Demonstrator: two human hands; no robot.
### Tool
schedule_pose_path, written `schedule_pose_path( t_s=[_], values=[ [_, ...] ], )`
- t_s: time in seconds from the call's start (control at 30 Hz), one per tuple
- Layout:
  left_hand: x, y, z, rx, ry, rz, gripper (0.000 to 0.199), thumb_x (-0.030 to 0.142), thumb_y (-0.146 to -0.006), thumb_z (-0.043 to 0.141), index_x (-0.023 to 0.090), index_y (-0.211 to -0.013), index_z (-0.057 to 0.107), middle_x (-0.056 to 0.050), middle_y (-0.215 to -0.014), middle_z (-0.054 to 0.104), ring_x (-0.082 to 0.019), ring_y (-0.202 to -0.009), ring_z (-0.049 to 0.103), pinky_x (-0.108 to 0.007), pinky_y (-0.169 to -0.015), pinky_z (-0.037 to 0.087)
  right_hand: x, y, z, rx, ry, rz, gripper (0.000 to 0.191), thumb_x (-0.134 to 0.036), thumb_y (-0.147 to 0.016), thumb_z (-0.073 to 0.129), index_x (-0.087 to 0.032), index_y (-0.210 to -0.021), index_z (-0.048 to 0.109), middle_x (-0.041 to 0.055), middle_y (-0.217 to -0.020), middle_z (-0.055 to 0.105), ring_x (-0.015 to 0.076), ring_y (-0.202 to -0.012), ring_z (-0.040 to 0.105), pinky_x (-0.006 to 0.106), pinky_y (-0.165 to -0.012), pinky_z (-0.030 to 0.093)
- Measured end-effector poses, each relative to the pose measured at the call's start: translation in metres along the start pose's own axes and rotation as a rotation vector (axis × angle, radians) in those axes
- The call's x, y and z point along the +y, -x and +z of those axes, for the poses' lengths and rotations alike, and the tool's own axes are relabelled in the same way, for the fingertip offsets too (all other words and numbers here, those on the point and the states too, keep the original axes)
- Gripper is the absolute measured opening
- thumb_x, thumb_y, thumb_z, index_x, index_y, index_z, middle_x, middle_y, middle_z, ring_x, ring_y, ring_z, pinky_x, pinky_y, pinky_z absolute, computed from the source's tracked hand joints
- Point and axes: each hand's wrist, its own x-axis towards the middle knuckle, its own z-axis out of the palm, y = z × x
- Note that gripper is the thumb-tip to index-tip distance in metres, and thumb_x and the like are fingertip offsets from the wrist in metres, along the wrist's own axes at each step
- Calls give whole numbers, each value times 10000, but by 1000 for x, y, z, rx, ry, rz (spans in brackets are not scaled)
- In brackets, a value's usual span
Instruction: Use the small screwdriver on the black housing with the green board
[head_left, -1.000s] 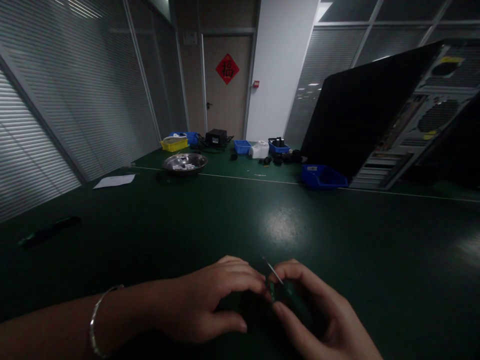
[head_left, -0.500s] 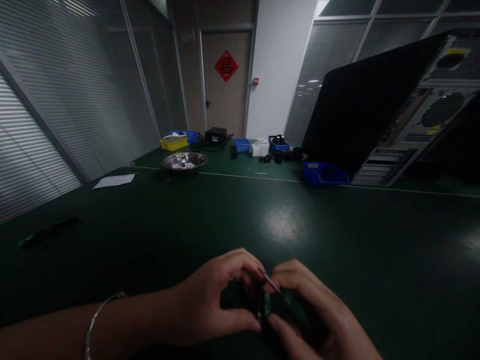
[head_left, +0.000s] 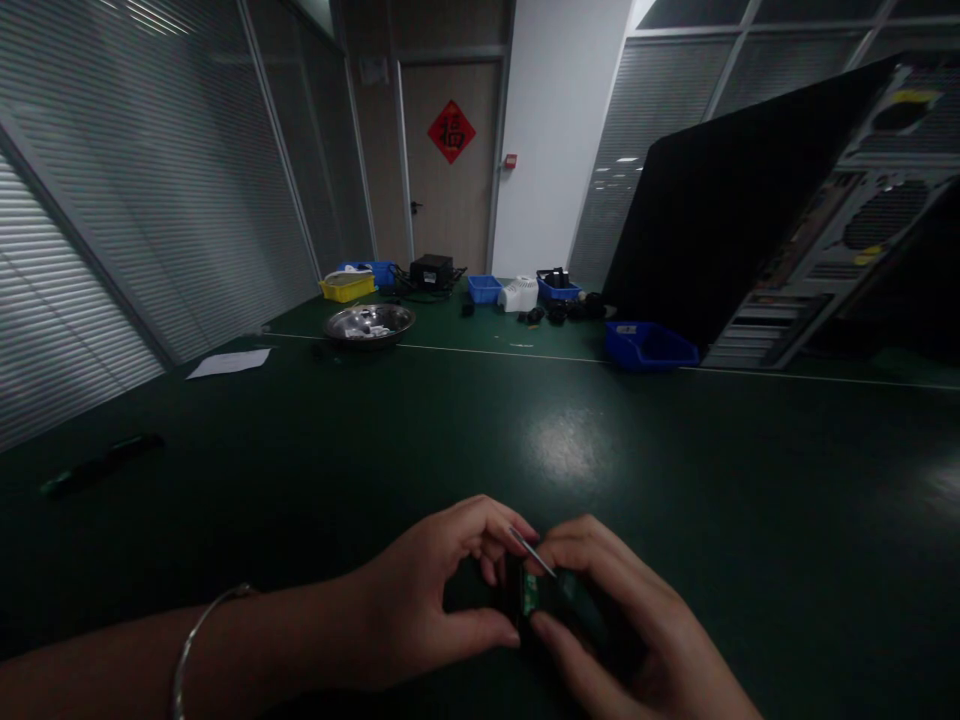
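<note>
- Green circuit module (head_left: 534, 592): small, flat and rigid, pinched between both hands low over the dark green table (head_left: 465, 430), near its front edge.
- Change: compared with a second ago, the module has turned from lying flatter to standing more on edge; the hands have closed in around it. Judgement: handling is at the reorienting stage.
- Left hand (head_left: 420, 600): thumb and fingers clamped on the module's left side; a thin metal bracelet (head_left: 196, 630) circles the wrist.
- Right hand (head_left: 622, 620): fingertips pressed on the module's right side, with a slim, shiny metal strip (head_left: 531, 550) projecting upward between the hands.
- Surface: table matte with a soft glare.
</note>
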Motion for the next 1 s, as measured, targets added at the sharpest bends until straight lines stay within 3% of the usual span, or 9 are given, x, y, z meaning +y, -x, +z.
schedule_pose_path(
  t_s=[0.37, 0.63, 0.77, 0.93, 1.0],
  values=[
    [3, 2, 0, -34, 1, -23, 425, 116, -789, 723, 156, -1167, 532, -83, -1102, 641, -211, -1038, 643, -379, -968, 487, 0, 3, 1, -16, 81, -12, 275, -39, -827, 536, -234, -1015, 578, 50, -993, 617, 182, -888, 645, 280, -753, 553],
    [2, 2, 2, 12, 8, -17, 360, 90, -799, 684, 143, -1125, 540, -88, -1064, 646, -207, -985, 650, -381, -915, 520, 0, 5, 1, -17, 163, 16, 329, -33, -814, 520, -258, -1052, 549, 36, -1016, 612, 169, -855, 670, 267, -718, 575],
    [3, 2, 2, 17, 93, -45, 338, 79, -813, 672, 133, -1121, 543, -88, -1049, 652, -200, -971, 646, -392, -904, 517, 2, 6, 2, -56, 219, 10, 341, -50, -830, 521, -263, -1096, 532, 51, -1044, 615, 176, -854, 689, 276, -711, 597],
    [6, 1, 6, 31, 232, -76, 277, 99, -800, 713, 150, -1026, 561, -104, -1174, 637, -214, -1073, 619, -414, -970, 468, 4, 6, 4, -78, 281, -24, 369, -47, -846, 513, -273, -1137, 527, 59, -1092, 616, 176, -849, 705, 261, -663, 610],
    [6, 0, 8, 42, 249, -99, 217, 80, -827, 663, 151, -1002, 555, -91, -1112, 645, -209, -1050, 621, -407, -954, 466, 6, 6, 5, -80, 276, -44, 376, -50, -854, 521, -291, -1143, 533, 47, -1092, 617, 170, -838, 703, 257, -653, 610]
  ],
)
